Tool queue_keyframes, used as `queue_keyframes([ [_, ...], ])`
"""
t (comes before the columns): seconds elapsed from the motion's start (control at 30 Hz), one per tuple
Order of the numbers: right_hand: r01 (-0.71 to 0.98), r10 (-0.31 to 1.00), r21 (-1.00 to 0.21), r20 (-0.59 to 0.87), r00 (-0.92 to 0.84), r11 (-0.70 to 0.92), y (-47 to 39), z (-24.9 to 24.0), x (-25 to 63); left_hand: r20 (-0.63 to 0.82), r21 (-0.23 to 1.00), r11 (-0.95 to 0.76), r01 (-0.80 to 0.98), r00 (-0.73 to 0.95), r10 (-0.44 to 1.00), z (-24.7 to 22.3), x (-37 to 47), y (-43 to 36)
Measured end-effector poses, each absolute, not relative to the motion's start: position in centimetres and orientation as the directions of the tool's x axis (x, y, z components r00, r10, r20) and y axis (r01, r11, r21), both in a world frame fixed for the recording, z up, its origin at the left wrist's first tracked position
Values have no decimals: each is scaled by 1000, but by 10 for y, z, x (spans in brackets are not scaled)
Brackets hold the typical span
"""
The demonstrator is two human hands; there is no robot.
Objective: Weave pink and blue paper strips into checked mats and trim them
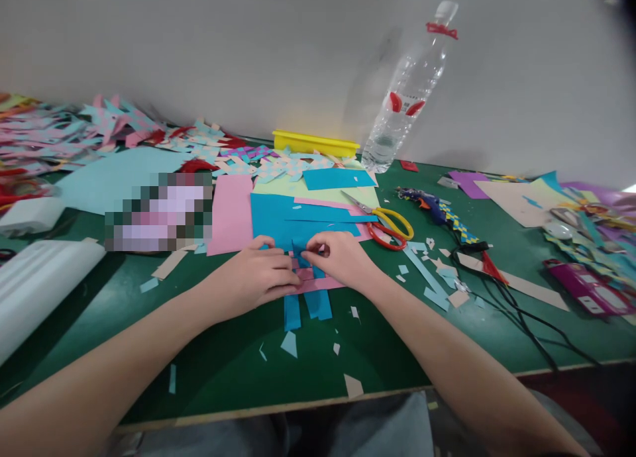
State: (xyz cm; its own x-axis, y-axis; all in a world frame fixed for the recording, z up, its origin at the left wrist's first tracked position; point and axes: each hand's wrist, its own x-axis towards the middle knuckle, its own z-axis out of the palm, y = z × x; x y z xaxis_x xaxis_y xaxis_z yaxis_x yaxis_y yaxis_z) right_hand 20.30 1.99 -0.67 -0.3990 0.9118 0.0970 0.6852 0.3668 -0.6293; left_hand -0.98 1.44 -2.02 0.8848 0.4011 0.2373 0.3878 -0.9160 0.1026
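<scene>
Clear plastic bottle (410,89) — contents unclear; pink-and-blue woven paper strips (305,273) touching left hand (265,271) (grip unclear) — blue strip (297,247) pinched in right hand (342,261).

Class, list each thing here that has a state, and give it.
Left hand, resting on the pink and blue weave
Right hand, pinching at a blue strip
Pink and blue weave, interlaced, near ends loose
Scissors, laid down, unheld
Bottle, capped
Black cord, lying slack
Paper scraps, scattered
</scene>
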Motion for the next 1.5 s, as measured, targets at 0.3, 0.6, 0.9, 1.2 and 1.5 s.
queue_keyframes([
  [0.3, 707, 912, -622, 29, -409, 337, 20, -5, 204, 259, 109, -918, 382, 881, 397, -20, -9, 13],
  [0.6, 710, 901, -598, 49, -431, 372, 22, -5, 206, 276, 129, -917, 377, 875, 398, -18, -8, 12],
  [0.9, 685, 918, -666, -3, -397, 295, 22, -5, 207, 225, 187, -804, 565, 772, 595, -24, -5, 13],
  [1.2, 720, 928, -643, -38, -370, 261, 21, -5, 203, 226, 219, -769, 601, 735, 639, -27, -6, 15],
  [1.5, 704, 928, -677, -83, -363, 215, 20, -1, 203, 267, 206, -776, 597, 728, 631, -26, -6, 14],
])
